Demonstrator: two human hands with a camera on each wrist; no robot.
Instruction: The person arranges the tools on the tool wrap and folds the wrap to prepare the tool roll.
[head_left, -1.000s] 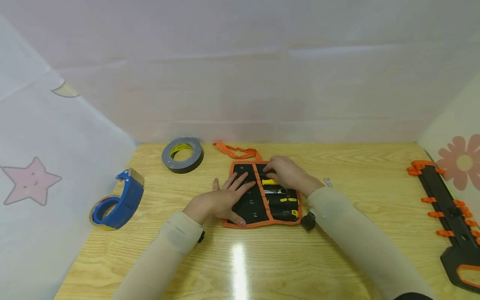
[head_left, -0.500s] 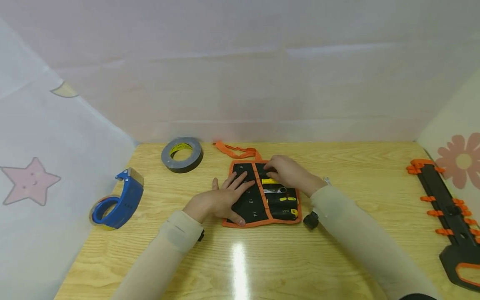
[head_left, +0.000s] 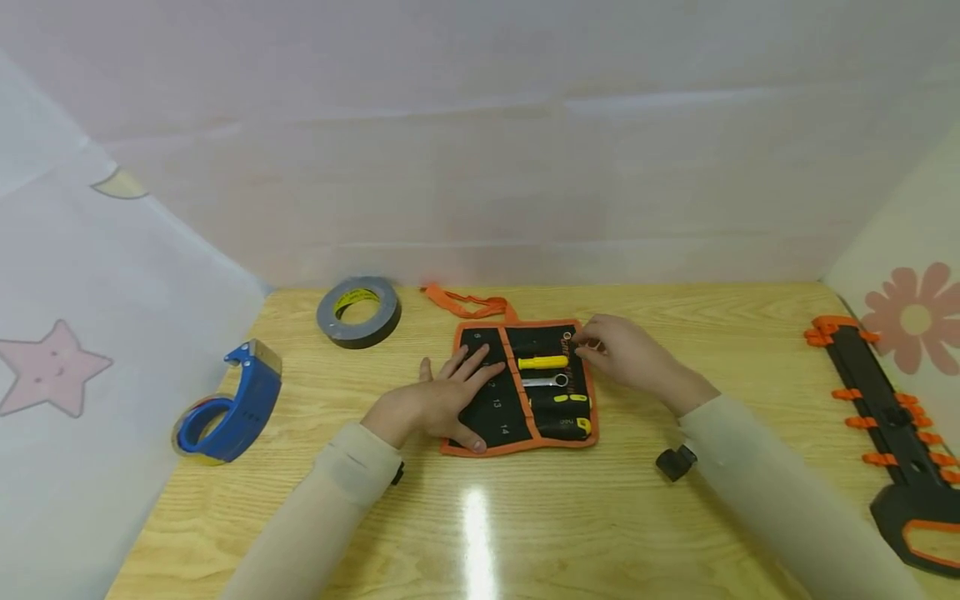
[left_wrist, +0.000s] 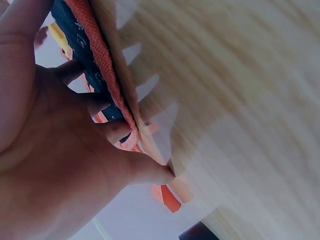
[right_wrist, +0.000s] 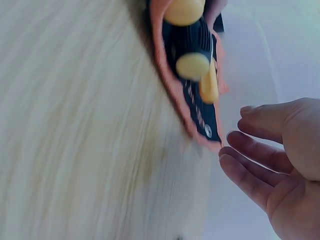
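Note:
A black tool pouch (head_left: 491,408) with orange edging lies unfolded, numbers printed down its left half. My left hand (head_left: 438,408) rests on that half with fingers spread; in the left wrist view its thumb reaches past the orange edge. On the right half are a yellow-handled screwdriver (head_left: 543,362), a ring-ended wrench (head_left: 545,381) and black-and-yellow handles (head_left: 572,399). A small metal ring (head_left: 567,335) shows near the pouch's upper right corner. My right hand (head_left: 626,354) is just right of that corner; in the right wrist view its loosely bent fingers (right_wrist: 250,175) hold nothing.
A grey tape roll (head_left: 358,312) stands back left, with a blue tape dispenser (head_left: 251,408) nearer the table's left edge. An orange strap (head_left: 465,302) trails behind the pouch. A long black-and-orange tool (head_left: 888,417) lies at the far right.
My right hand has drawn back rightward off the pouch, uncovering the screwdriver handle, the metal ring and printed lettering. The small wrench on the table at right is now hidden. My left hand stays put.

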